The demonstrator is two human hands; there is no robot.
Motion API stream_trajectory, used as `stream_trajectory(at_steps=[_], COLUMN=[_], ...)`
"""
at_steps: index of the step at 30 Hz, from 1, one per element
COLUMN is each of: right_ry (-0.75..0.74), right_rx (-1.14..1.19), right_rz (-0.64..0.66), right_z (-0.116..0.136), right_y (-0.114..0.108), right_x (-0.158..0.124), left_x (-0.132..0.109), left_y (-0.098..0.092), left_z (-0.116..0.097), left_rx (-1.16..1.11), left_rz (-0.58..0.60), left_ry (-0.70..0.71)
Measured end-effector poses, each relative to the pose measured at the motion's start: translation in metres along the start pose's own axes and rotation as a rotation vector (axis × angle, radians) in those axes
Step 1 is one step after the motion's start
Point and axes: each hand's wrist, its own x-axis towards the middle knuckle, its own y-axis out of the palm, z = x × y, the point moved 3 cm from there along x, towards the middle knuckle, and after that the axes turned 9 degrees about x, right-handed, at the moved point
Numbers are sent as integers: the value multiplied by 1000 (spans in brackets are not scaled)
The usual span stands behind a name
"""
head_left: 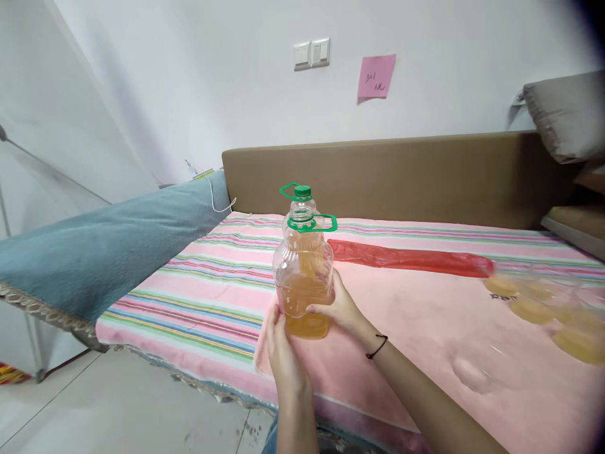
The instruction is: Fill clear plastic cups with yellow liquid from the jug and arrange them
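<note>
A clear plastic bottle point(303, 277) with a green handle ring stands upright near the front edge of the pink striped bed cover point(198, 296); amber liquid fills its lower part and its mouth has no cap. My right hand point(341, 308) wraps round the bottle's right side. My left hand point(280, 343) lies against its lower left side, fingers closed on it. A second bottle point(300, 197) with a green cap stands right behind it.
A red plastic bag point(411, 257) lies rolled across the bed. Several clear cups of amber liquid point(543, 306) sit blurred at the right. A grey-blue cloth point(108, 249) drapes the left side. A brown headboard point(401, 176) runs along the back wall.
</note>
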Motion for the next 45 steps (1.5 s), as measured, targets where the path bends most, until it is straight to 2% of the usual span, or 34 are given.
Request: stream_trajectory(at_steps=[4, 8, 13, 16, 23, 27, 30, 34, 38, 42, 45], right_ry=[-73, -84, -104, -116, -127, -84, -61, -43, 33, 186, 230], right_rx=[7, -23, -30, -38, -84, -148, -212, -314, -356, -335, -369], right_rz=[-46, -115, -163, -172, -200, -222, -279, -336, -349, -451, -454], right_z=[-1, -3, 3, 12, 57, 95, 123, 155, 184, 203, 211], right_y=[8, 10, 14, 14, -8, -32, -54, -80, -94, -111, -129], right_x=[2, 1, -3, -9, -38, -70, -104, -151, -194, -237, -265], left_x=[-6, -8, -9, -11, -14, -21, -36, -68, -110, -152, -180], left_y=[-3, -5, -5, -4, 7, 19, 30, 48, 68, 86, 95], left_z=[2, 3, -5, -14, -33, -30, -19, -11, -13, -7, 5], left_rx=[44, 151, 142, 114, 94, 33, -4, 12, 7, -43, -15], left_rz=[-36, -57, -76, -54, 313, 676, 933, 1225, 1490, 1626, 1696], left_ry=[27, 32, 6, 41, 220, 240, 167, 53, -4, -26, -62])
